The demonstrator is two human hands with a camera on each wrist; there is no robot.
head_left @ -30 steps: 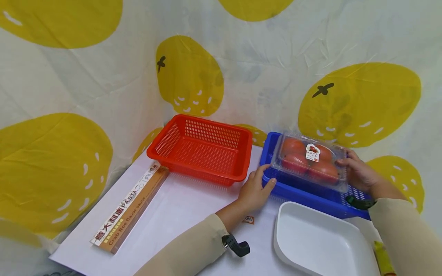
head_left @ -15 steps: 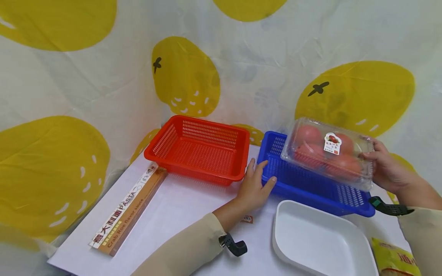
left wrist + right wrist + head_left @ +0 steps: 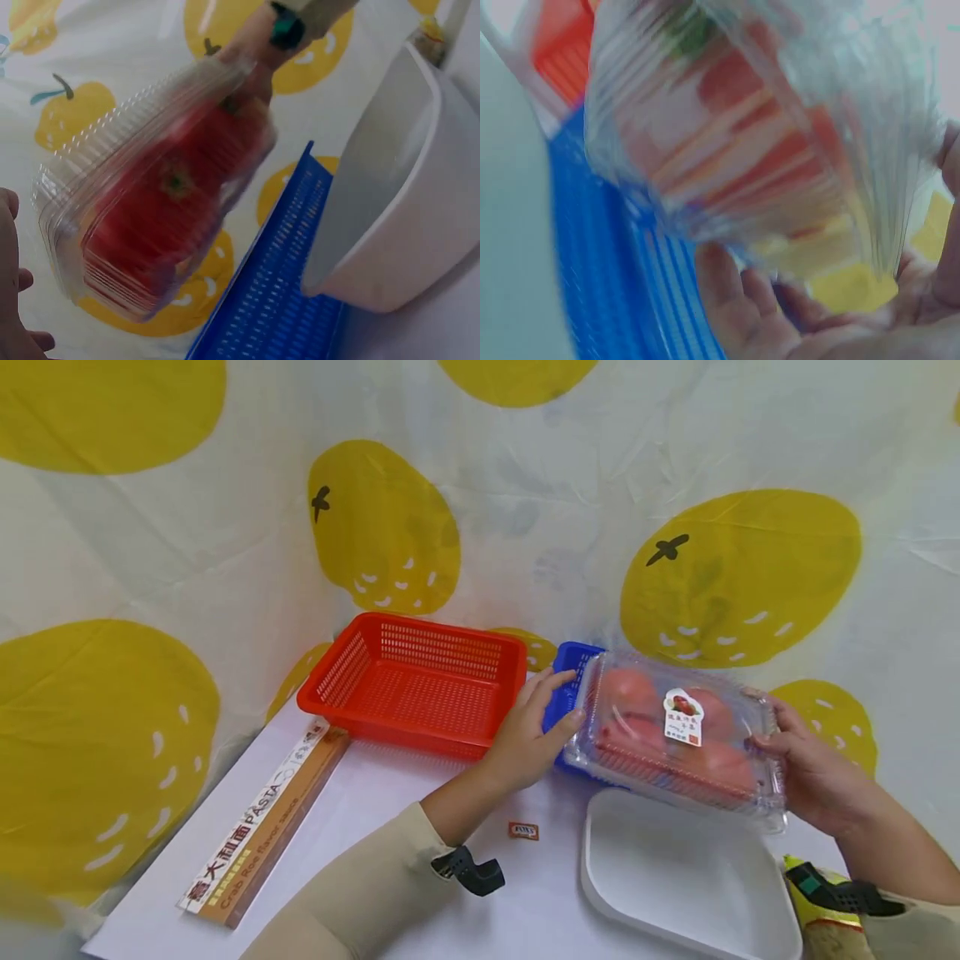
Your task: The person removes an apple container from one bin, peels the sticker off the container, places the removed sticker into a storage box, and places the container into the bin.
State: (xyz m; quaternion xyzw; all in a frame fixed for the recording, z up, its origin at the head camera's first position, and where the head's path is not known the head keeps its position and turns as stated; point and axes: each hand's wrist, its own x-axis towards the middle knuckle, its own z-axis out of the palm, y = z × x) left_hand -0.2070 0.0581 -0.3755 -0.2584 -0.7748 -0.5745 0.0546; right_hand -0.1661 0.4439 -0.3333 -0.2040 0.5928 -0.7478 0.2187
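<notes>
While the right hand point(image 3: 813, 772) grips the clear tomato clamshell point(image 3: 678, 735) tilted above the white tray point(image 3: 686, 881), and the left hand point(image 3: 528, 735), fingers relaxed, steadies the blue basket point(image 3: 566, 681), the one-sided hold could let the clamshell slip.

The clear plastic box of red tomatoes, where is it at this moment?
In the head view the clear plastic box of red tomatoes is at the right, held by the right hand above the blue plastic basket and the white tray.

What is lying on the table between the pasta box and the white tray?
In the head view, a small red candy wrapper and the left forearm's sleeve.
</notes>
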